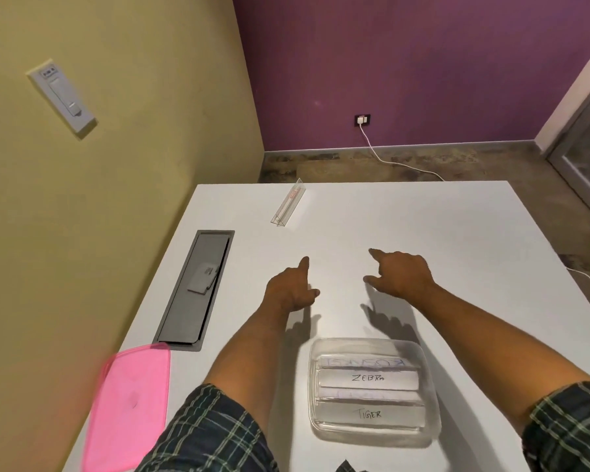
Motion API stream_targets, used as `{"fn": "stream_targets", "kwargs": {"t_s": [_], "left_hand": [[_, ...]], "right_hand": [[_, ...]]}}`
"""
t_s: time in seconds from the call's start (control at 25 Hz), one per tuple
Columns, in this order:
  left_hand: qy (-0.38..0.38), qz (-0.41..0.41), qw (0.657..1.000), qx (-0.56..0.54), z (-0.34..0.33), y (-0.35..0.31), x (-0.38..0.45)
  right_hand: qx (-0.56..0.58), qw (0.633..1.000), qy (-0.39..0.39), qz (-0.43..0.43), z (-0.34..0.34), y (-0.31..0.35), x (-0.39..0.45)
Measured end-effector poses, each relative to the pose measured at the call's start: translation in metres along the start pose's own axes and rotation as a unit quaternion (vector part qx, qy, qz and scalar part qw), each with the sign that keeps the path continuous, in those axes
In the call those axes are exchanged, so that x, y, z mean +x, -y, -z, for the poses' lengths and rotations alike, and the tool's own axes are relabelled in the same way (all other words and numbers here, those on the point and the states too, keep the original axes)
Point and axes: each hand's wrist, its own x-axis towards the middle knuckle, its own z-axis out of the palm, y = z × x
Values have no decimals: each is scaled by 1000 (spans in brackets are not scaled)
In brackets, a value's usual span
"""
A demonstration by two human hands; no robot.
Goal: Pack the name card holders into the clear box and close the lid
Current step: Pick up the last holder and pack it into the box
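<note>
Bare left hand (292,289) and right hand (401,275) hover empty, fingers loosely curled

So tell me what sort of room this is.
Probably an office or meeting room: a white table with a built-in cable hatch, a wall socket with a charger plugged in, and a name card holder.

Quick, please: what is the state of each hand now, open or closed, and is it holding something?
Left hand: open, holds nothing, above the table.
Right hand: open, holds nothing, above the table.
</note>
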Motion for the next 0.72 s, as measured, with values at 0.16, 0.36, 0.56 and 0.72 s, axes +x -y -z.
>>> {"fn": "stream_targets", "kwargs": {"t_s": [0.16,0.36,0.56,0.72], "left_hand": [[25,40,998,-30,31,25,39],[36,62,996,-57,44,49,91],[30,96,992,-72,42,68,147],[-6,121,992,-42,35,82,184]], "right_hand": [[88,993,23,-69,10,7,52],[112,992,46,-47,10,33,114],[164,983,76,-31,2,58,179],[218,972,81,-42,-6,79,220]]}}
